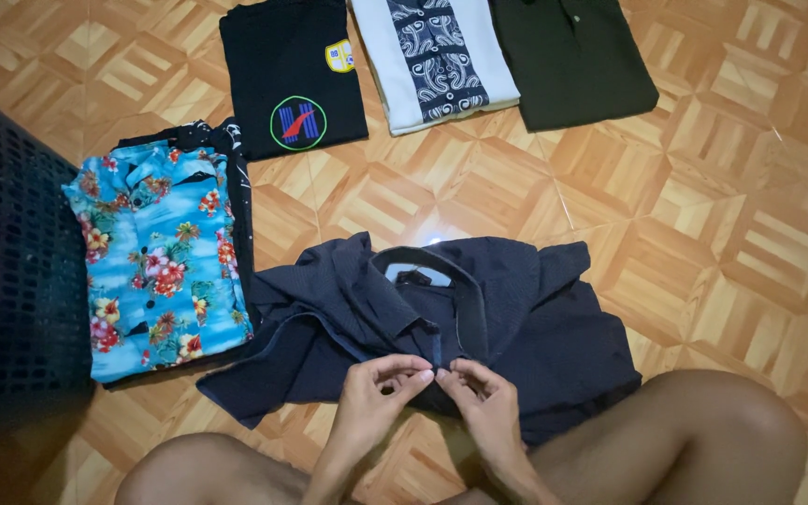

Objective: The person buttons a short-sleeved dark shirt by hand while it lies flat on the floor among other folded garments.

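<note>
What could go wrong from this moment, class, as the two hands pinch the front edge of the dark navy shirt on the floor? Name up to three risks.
1. The dark navy shirt lies rumpled, one side bunched; creases may get pressed in.
2. The left hand and right hand pinch only the front edge, so the two sides might join crookedly.
3. Its left part reaches the blue floral shirt; tugging could drag that folded one askew.

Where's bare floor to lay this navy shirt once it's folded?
Widest bare floor lies right of the navy shirt, below the dark green shirt. A smaller patch sits between it and the black tee. Left is crowded: floral shirt, black basket.
</note>
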